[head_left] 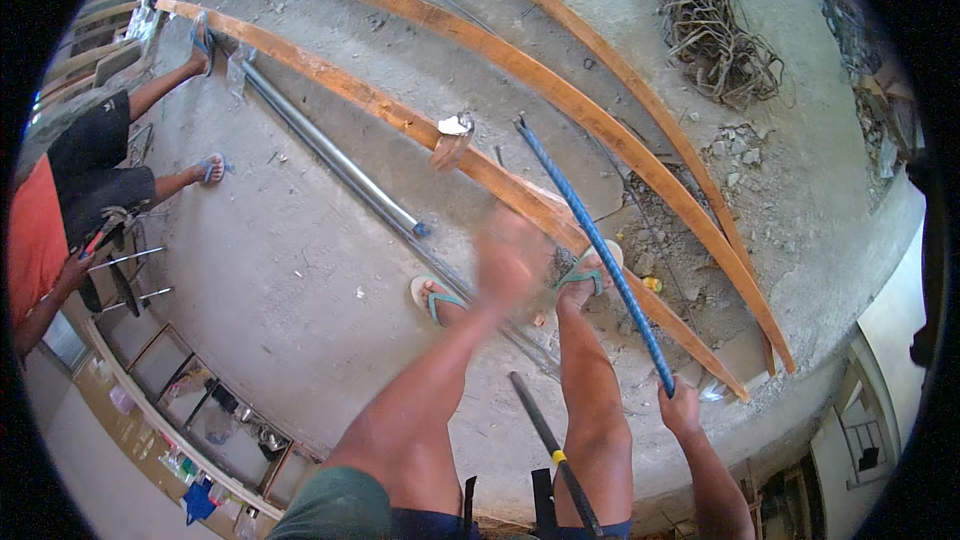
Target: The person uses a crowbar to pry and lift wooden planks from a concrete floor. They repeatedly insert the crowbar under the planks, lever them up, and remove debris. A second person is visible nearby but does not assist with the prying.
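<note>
My right hand (680,408) is closed around the lower end of a long blue bar (602,248), which slants up and away to the left, crossing in front of a wooden beam (350,90). My left hand (512,258) is smeared by motion over that beam's near edge, so its fingers cannot be made out. Farther along, a brown piece with a white top (452,143) sits on the beam. My sandalled feet stand close to the beam, the right one at its edge. A dark rod with a yellow band (558,457) slants between my legs.
Two more long beams (600,125) (640,80) lie beyond. Metal pipes (330,155) run along the floor at left. A tangled wire heap (715,30) and rubble (735,150) lie at the right. Another person (75,180) at the far left holds a red-handled tool. A shelf frame (190,410) stands lower left.
</note>
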A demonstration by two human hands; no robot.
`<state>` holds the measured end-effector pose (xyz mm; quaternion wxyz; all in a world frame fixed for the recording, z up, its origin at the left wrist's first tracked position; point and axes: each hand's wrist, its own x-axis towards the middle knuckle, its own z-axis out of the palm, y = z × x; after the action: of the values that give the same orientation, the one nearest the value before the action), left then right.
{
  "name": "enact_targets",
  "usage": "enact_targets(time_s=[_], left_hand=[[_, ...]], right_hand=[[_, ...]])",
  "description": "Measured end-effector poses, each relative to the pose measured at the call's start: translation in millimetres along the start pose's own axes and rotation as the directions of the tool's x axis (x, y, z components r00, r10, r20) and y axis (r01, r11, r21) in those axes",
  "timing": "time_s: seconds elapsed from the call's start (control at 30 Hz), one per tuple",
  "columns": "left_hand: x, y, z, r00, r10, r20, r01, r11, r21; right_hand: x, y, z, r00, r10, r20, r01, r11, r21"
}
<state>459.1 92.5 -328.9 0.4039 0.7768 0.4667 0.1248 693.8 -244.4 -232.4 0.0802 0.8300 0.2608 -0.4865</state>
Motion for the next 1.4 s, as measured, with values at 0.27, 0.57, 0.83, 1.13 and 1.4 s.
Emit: enact_targets(time_s=[0.27,0.57,0.83,1.13,1.4], left_hand=[[95.1,-210.1,-1.1,0.793,-0.609,-0.005,0.594,0.772,0.228],[-74.0,-120.8,-107.7,0.540,-0.819,0.193,0.762,0.379,-0.525],[-220.0,4.7,-227.0,0.235,-0.971,0.051,0.620,0.110,-0.777],[-193.8,-25.0,-281.6,0.271,-0.957,0.108,0.721,0.127,-0.682],[-167.1,-54.7,-310.7,0.431,-0.878,0.210,0.738,0.209,-0.642]], right_hand=[[-5.7,-18.6,-25.9,0.998,0.059,-0.031,-0.065,0.955,-0.288],[-66.9,-68.7,-76.6,0.975,0.021,0.223,0.007,0.993,-0.121],[-119.1,-119.1,-156.5,0.971,-0.146,0.191,0.165,0.982,-0.091],[-43.1,-343.3,-223.8,0.983,-0.135,0.128,0.168,0.938,-0.302],[-14.1,-460.6,-261.8,0.948,-0.230,0.221,0.295,0.895,-0.334]])
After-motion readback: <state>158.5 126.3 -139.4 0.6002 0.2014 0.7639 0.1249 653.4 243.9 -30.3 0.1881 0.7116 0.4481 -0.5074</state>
